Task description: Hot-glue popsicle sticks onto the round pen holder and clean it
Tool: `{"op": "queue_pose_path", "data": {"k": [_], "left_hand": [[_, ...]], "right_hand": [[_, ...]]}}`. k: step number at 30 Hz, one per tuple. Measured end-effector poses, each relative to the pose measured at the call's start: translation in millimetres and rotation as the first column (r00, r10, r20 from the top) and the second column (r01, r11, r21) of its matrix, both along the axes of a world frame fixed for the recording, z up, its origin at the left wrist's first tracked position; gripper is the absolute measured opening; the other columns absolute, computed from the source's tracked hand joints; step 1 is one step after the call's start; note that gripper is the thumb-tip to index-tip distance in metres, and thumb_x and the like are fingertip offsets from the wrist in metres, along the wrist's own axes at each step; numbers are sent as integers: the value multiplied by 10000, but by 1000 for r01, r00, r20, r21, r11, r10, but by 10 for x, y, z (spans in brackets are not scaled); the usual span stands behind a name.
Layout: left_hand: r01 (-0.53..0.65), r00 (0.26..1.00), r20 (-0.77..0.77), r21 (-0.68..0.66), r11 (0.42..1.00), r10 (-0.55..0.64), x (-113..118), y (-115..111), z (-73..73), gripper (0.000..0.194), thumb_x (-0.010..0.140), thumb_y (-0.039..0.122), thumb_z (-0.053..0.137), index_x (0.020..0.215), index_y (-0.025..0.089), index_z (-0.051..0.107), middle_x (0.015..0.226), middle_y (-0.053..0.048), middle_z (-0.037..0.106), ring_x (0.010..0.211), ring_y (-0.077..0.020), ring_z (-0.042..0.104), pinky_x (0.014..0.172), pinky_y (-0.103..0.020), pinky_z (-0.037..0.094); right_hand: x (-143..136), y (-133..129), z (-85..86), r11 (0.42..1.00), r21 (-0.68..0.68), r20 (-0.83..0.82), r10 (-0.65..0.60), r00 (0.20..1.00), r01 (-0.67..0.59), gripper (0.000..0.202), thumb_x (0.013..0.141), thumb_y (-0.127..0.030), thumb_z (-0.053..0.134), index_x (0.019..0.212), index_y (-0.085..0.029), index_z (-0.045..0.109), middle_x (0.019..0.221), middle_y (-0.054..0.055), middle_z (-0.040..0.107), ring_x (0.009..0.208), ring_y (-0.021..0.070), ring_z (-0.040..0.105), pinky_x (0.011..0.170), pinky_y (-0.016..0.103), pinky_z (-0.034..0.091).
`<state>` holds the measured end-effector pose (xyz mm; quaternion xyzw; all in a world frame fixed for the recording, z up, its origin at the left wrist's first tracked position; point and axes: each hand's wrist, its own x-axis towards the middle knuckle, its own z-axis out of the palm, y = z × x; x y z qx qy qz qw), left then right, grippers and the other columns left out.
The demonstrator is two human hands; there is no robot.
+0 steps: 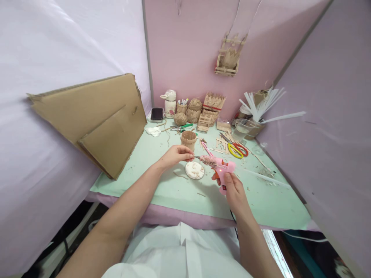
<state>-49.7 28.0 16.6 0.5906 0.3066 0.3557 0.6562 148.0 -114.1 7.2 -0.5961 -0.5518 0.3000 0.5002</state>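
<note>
My right hand (235, 191) grips a pink hot glue gun (223, 168) by its handle, and a small orange light glows on its side. Its nozzle points left, toward the pinched fingertips of my left hand (177, 156); whatever they hold is too small to make out. Brown twine-like strands cling around the gun's front. Beneath the nozzle lies a white round disc (194, 170) with small pale wooden bits on it. Just behind my left hand stands a brown cup (188, 140) with a scalloped rim. A long clear glue stick (261, 175) trails right behind the gun.
Yellow and red-handled scissors (236, 150) lie right among wooden sticks (222, 145). Twine balls (180, 118), a white bottle (170, 104) and stick-made crafts (213, 102) line the back. Cardboard (110, 127) leans at left. A container of white glue sticks (255, 129) stands at right.
</note>
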Motion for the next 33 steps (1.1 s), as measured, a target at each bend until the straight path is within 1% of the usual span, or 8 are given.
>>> {"op": "queue_pose_path", "data": {"k": [6, 21, 29, 33], "left_hand": [[1, 1000, -8, 1, 1000, -1, -1, 5, -7, 255, 642, 301, 758, 782, 110, 663, 755, -64, 701, 717, -135, 646, 751, -295, 512], [10, 1000, -21, 16, 1000, -10, 3, -16, 33, 275, 630, 321, 760, 766, 109, 650, 733, -57, 687, 683, -123, 622, 733, -290, 499], [15, 1000, -26, 57, 998, -13, -10, 26, -13, 297, 636, 347, 748, 792, 113, 653, 751, -55, 679, 691, -125, 611, 719, -288, 487], [-2, 1000, -27, 77, 997, 4, -15, 35, -22, 294, 639, 355, 738, 785, 116, 649, 731, -44, 664, 676, -116, 592, 703, -275, 469]], "right_hand": [[-5, -6, 4, 1000, 5, 5, 0, 1000, 0, 444, 915, -516, 340, 824, -179, 614, 683, -2, 511, 583, 117, 443, 531, 241, 341], [-6, -6, 5, 1000, 3, 11, -3, 1000, 3, 442, 912, -519, 339, 813, -180, 605, 680, -1, 511, 576, 121, 435, 529, 243, 341], [11, -5, -8, 1000, 2, 14, -2, 1000, 2, 423, 911, -506, 345, 797, -189, 601, 683, -2, 521, 579, 124, 445, 530, 243, 353], [-5, -13, 23, 1000, -20, 36, -1, 999, 2, 430, 905, -515, 342, 779, -197, 603, 675, 6, 526, 576, 136, 453, 526, 250, 369]]}}
